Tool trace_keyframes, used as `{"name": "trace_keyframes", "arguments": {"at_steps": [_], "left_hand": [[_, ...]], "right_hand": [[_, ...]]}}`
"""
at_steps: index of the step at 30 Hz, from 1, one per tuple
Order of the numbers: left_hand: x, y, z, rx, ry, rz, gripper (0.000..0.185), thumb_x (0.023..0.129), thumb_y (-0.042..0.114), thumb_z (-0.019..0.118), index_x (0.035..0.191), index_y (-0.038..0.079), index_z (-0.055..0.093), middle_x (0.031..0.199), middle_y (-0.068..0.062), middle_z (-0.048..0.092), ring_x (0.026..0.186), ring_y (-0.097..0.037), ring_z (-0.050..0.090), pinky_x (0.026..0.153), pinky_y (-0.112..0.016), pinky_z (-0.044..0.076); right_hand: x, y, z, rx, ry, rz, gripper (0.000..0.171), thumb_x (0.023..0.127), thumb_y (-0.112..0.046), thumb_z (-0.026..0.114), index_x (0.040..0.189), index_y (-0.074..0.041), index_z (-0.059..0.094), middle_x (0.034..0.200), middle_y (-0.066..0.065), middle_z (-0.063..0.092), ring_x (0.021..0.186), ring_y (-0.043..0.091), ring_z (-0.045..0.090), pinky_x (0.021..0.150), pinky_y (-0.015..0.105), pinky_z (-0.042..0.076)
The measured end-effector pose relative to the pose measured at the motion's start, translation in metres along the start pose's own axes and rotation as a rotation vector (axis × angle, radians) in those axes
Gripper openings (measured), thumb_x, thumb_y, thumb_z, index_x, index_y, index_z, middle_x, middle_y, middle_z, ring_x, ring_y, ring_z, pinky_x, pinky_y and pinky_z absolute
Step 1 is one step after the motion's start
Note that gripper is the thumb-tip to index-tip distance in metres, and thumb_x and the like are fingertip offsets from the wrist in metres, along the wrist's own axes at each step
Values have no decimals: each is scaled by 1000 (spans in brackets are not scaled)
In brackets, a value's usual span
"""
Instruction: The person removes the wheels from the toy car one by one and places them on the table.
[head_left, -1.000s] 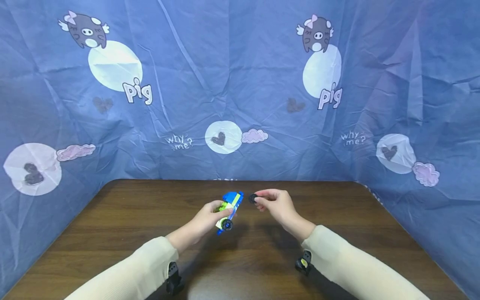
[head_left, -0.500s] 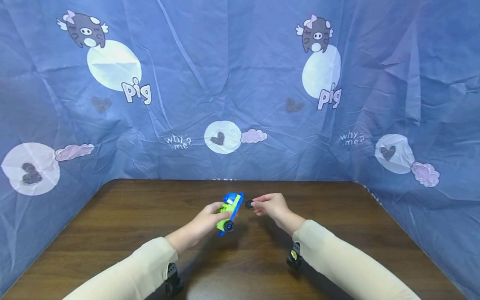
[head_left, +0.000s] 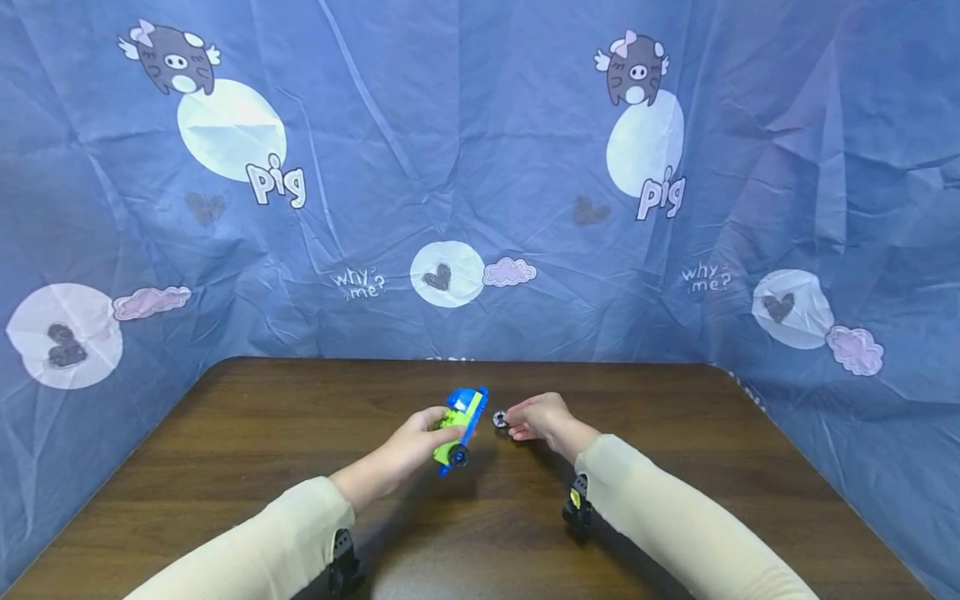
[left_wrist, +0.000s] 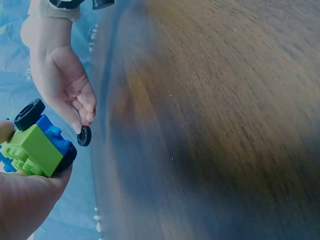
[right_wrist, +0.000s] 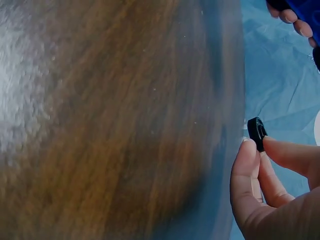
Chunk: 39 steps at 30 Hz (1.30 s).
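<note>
Overhead, a blue-and-green brick car (head_left: 459, 421) was gripped in the left hand (head_left: 411, 442) above the middle of the brown table (head_left: 262, 433), tilted so its wheel side faced right. A loose black wheel (head_left: 500, 418) was pinched at the fingertips of the right hand (head_left: 542, 417), just right of the car and apart from it, likely lined up for fitting.

From the left wrist, the car (left_wrist: 37, 145) was seen cradled in curled fingers, one mounted wheel (left_wrist: 29, 114) exposed, the loose wheel (left_wrist: 84, 135) close by.

From the right wrist, the wheel (right_wrist: 257, 133) was held edge-on between thumb and forefinger, other fingers tucked.
</note>
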<state>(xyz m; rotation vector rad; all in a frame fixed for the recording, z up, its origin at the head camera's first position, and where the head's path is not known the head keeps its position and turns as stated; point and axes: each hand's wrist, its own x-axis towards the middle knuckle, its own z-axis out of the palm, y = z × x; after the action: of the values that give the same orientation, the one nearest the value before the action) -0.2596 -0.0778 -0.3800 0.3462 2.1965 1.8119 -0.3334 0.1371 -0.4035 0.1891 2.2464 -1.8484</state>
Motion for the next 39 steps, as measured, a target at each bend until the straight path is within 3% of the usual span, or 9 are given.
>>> {"name": "trace_keyframes", "arguments": {"at_steps": [13, 39], "left_hand": [[0, 6, 5, 42, 40, -62, 48, 97, 19, 56, 137, -5, 44, 118, -17, 61, 103, -21, 61, 90, -38, 51], [3, 3, 8, 75, 38, -69, 48, 97, 21, 56, 137, -4, 45, 118, -16, 60, 103, -22, 60, 88, -39, 51]], "right_hand": [[7, 4, 0, -105, 58, 63, 16, 81, 10, 67, 96, 15, 63, 70, 13, 68, 48, 10, 60, 52, 24, 55], [8, 5, -1, -103, 26, 48, 16, 81, 12, 64, 96, 19, 65, 63, 11, 64, 47, 9, 57, 50, 22, 54]]}}
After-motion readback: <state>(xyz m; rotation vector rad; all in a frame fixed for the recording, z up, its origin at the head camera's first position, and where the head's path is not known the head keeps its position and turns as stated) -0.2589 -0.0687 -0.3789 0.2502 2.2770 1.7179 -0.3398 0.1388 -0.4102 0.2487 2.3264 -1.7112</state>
